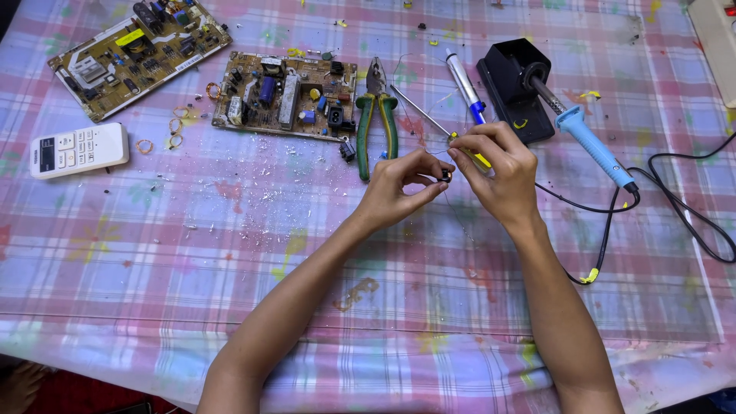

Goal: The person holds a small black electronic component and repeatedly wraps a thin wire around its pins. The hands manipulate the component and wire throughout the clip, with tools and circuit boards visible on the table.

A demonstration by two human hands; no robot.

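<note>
Your left hand (399, 184) and right hand (498, 165) meet over the middle of the table (230, 253), towards its far edge. Both are closed in a pinch: the left on a small dark component (445, 177), the right apparently on a thin wire running to it. You seem to be dressing that part's lead, so what follows calls for steady fingertips. Just beyond your hands lie the green-handled pliers (376, 115), a thin metal rod (420, 113) and a circuit board (285, 96). The blue soldering iron (590, 142) rests in its black stand (512, 84) at your right; its cord (613, 222) loops near your right wrist, so mind it
</note>
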